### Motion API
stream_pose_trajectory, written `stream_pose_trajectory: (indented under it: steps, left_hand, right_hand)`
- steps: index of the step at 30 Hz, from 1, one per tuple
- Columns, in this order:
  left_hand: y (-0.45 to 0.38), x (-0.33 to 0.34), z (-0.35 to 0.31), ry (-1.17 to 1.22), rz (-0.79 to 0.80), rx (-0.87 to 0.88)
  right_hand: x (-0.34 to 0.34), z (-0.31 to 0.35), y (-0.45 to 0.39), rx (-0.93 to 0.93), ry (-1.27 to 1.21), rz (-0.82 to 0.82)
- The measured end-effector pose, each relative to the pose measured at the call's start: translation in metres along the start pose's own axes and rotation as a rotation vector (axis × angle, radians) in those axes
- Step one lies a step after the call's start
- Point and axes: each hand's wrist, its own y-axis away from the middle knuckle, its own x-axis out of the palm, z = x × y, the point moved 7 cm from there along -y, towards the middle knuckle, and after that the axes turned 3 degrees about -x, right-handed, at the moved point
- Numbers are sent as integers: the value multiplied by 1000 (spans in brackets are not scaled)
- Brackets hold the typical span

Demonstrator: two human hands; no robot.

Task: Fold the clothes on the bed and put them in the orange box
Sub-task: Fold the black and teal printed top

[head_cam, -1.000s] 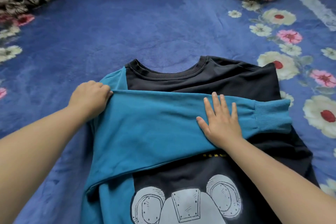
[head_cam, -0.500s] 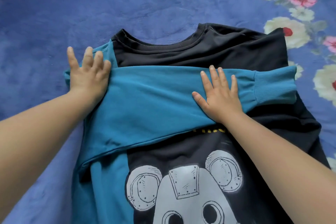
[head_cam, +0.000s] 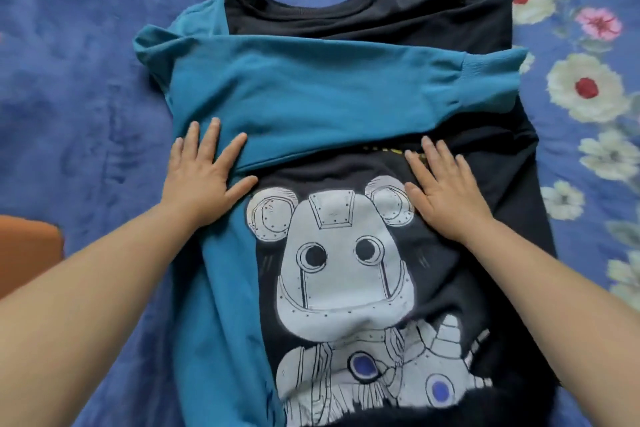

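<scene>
Progress stands at an early fold stage. The black-and-teal cotton sweatshirt with a white robot-bear print (head_cam: 346,253) lies face up and flat on the blue floral bed cover (head_cam: 86,62), collar toward 12 o'clock. Its teal long sleeve (head_cam: 329,97) is folded across the chest, cuff pointing to 3 o'clock. The left hand (head_cam: 204,177) rests flat at the sleeve's lower edge, fingers straight and spread, gripping nothing. The right hand (head_cam: 443,191) lies flat on the black chest panel at about 2 o'clock of the print, fingers straight, also gripping nothing. The other sleeve is not visible; its state cannot be told. Remaining, by judgement: side folds, the lengthwise fold and the transfer. A corner of the orange box (head_cam: 27,253) shows at 9 o'clock, contents hidden.
</scene>
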Motion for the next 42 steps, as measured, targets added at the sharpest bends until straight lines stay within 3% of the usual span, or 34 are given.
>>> stream_pose_trajectory:
  steps: [3,8,10,12,16,19,23,27,29,33,34,39,41,42]
  left_hand:
    - [35,3,-11,81,20,-78]
    - [132,36,-46,136,171,2]
    - [166,31,-72,123,55,197]
    - [198,26,-98,171,-13,449]
    - [261,50,-124,1,85,737]
    - [284,62,-121,-130,115,692]
    - [273,49,-114,-110,-9,552]
    - [269,11,-104,-164,172,263]
    - [270,11,-99,-205,304,230]
    - [268,-1,-115,-221,404,316]
    - [269,-3,-119,-231,428,325]
    - [284,4,-109,-239,401,253]
    - [288,-2,-104,-130,172,249]
    - [292,-4,-102,-107,109,268]
  right_hand:
    - [8,-17,43,-13,67,79]
    - [31,-34,141,8,13,226]
    - [37,-27,172,-27,12,246]
    - [40,-16,195,-149,125,164]
    - [64,-4,238,-285,218,96]
    - [68,-8,244,-208,141,40]
    - [33,9,241,-367,178,-241]
    - [-18,6,244,-456,172,-343]
    - [-37,4,252,-414,250,-212]
    - [-11,-16,279,-234,399,450]
    - [-7,-17,282,-205,380,501]
    - [11,-8,278,-190,357,470]
    - [16,-12,272,-107,337,423]
    - [14,-11,268,-100,329,305]
